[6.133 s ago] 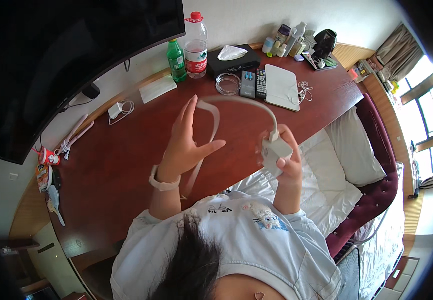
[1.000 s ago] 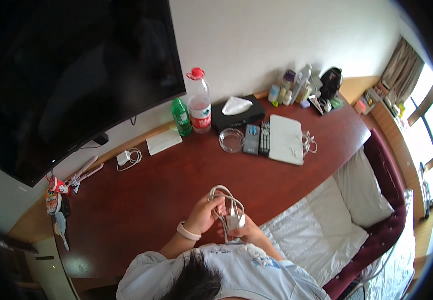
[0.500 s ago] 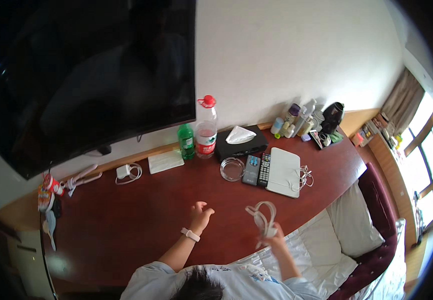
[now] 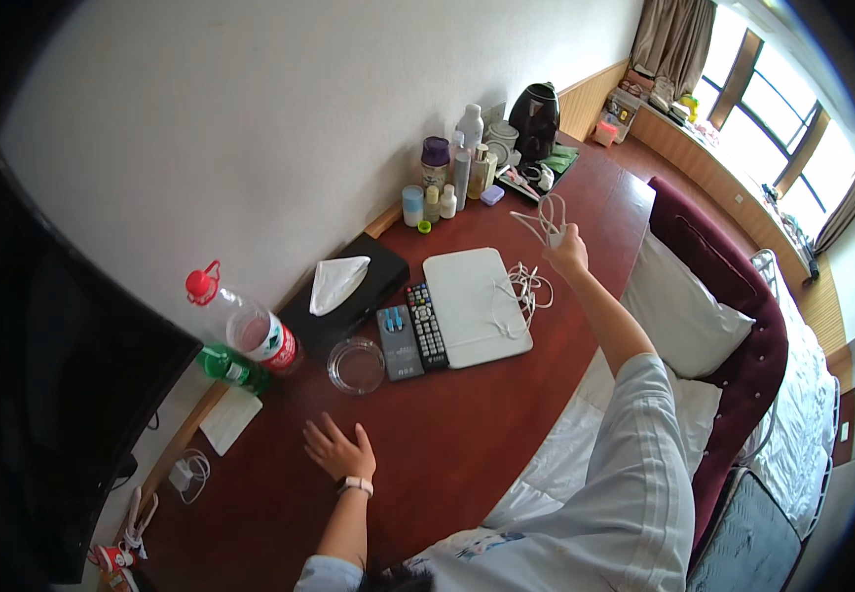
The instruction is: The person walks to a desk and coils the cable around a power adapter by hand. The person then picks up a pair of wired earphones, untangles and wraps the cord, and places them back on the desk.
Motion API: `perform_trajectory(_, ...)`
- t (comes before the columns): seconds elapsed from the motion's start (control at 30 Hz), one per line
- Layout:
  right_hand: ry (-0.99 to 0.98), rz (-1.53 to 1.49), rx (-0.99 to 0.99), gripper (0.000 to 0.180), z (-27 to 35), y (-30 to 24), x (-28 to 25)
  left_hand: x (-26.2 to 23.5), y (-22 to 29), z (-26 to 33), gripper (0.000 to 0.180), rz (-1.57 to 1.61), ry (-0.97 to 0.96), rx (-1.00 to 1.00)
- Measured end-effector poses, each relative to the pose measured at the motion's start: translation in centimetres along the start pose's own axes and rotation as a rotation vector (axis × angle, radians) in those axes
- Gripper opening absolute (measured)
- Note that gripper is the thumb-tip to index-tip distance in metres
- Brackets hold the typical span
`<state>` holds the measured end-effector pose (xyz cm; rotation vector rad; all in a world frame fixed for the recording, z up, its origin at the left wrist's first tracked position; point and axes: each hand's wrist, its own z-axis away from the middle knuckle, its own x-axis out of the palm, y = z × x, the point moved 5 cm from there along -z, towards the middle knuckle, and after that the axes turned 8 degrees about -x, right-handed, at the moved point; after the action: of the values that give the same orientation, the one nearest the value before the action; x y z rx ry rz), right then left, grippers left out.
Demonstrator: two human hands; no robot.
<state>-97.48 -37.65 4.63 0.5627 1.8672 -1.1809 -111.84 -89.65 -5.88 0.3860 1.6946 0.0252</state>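
My right hand [image 4: 568, 253] reaches out over the far right part of the desk, fingers closed around a coiled white cable [image 4: 556, 237] whose loops stick out past the fingertips. Close to it lie tangled white earphones [image 4: 528, 286], partly on a flat white board [image 4: 469, 301]. My left hand [image 4: 341, 452], a pale watch band on its wrist, is held empty over the desk with its fingers spread. The nearest thing to it is a round glass ashtray [image 4: 356, 366], standing apart from the fingers.
Two remote controls [image 4: 413, 331] lie between the ashtray and the board. Behind are a black tissue box [image 4: 384, 266], a large clear bottle [image 4: 255, 331] and a green bottle [image 4: 235, 369]. Toiletry bottles [image 4: 462, 178] and a black kettle [image 4: 535, 118] crowd the far end. A maroon headboard [image 4: 718, 286] borders the desk's right.
The view has turned to the right. My right hand has carried the coiled cable away from me, toward the desk's far right end. My left hand's fingers have spread wider.
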Motion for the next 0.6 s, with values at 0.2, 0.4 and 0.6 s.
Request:
perform_trajectory(0.2,0.075,0.337,-0.092,0.047,-6.2,-2.3,5.4,-0.2,-0.6,-0.3,0.066,-0.035,-0.041,-0.013)
perform_trajectory(0.4,-0.049,0.502,-0.109,0.052,-10.9,1.2,12.0,0.1,-0.3,-0.6,0.065,-0.073,-0.058,-0.018)
perform_trajectory(0.6,-0.309,0.459,0.037,0.099,-11.8,1.2,12.0,-0.1,0.2,-0.8,0.065,-0.079,-0.064,-0.021)
